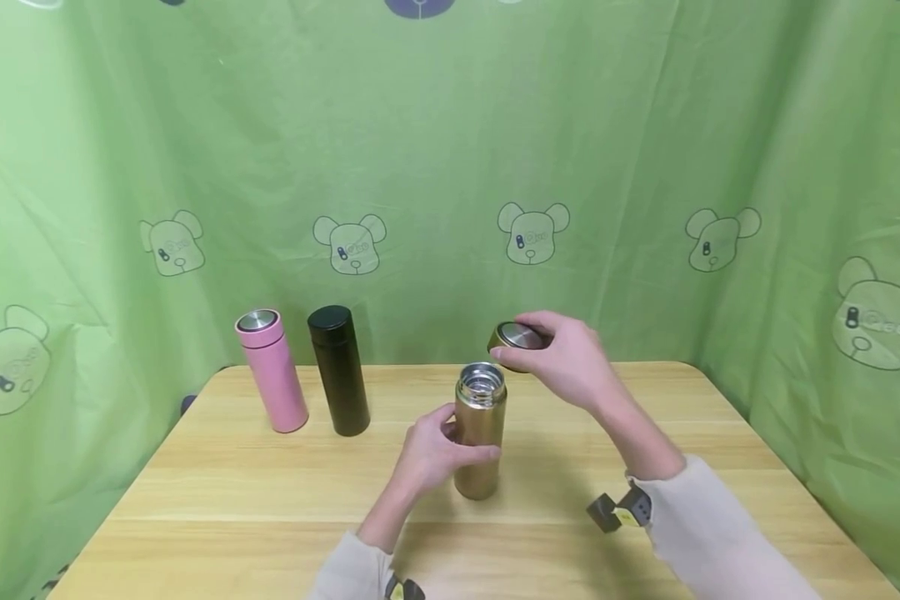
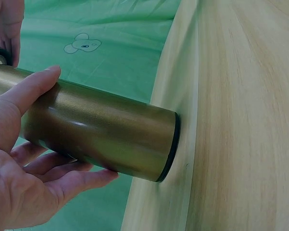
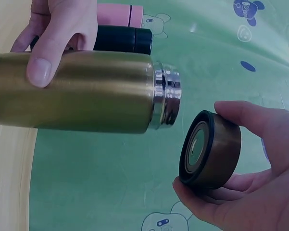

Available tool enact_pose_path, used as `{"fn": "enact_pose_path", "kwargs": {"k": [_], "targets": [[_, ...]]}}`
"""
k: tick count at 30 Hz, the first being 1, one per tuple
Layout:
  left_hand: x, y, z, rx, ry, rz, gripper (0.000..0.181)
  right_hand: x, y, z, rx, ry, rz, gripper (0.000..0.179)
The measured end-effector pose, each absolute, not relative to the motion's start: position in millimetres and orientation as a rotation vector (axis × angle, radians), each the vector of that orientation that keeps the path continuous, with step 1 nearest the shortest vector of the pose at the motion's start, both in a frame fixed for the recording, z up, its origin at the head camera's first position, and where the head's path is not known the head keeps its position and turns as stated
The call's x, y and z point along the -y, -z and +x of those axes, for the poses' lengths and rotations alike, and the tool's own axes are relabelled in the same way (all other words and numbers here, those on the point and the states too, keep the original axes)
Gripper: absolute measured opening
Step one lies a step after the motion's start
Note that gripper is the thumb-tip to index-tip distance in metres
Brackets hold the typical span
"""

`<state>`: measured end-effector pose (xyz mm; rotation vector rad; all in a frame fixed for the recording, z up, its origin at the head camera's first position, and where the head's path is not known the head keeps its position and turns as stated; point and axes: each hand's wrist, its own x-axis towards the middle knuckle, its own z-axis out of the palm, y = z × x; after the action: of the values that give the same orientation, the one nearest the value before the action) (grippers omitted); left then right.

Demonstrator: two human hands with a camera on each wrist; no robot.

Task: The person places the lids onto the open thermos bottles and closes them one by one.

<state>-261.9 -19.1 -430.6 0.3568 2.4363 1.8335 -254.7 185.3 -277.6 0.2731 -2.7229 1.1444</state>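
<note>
A gold thermos bottle (image 1: 480,442) stands upright on the table with its steel mouth uncovered. My left hand (image 1: 437,450) grips its body from the left, thumb across the front, as the left wrist view shows close up. In my right hand (image 1: 566,358) is the bottle's lid (image 1: 520,336), gold-sided with a silver disc on top. Fingers and thumb pinch that lid (image 3: 214,151) by its rim, apart from the threaded steel neck (image 3: 167,96) and to its upper right in the head view. The lid's dark-edged underside faces the neck in the right wrist view.
Further left stand two capped thermos bottles, a pink one (image 1: 273,375) and a black one (image 1: 340,375), side by side. The wooden table (image 1: 270,517) ends at a back edge in front of a green curtain (image 1: 435,167) printed with bear heads.
</note>
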Motion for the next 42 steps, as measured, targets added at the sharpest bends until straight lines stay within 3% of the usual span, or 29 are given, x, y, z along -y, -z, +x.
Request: {"fn": "enact_pose_path", "kwargs": {"k": [14,42], "targets": [[19.5,428.2,-261.1,-2.453,-1.789,0.401,0.073,-165.6,283.4,-254.7,2.720,-1.132,0.447,0.070],[22.2,426.2,-261.2,-2.415,-1.763,0.442,0.073,-157.7,288.2,-255.7,2.773,-1.127,0.503,0.069]]}}
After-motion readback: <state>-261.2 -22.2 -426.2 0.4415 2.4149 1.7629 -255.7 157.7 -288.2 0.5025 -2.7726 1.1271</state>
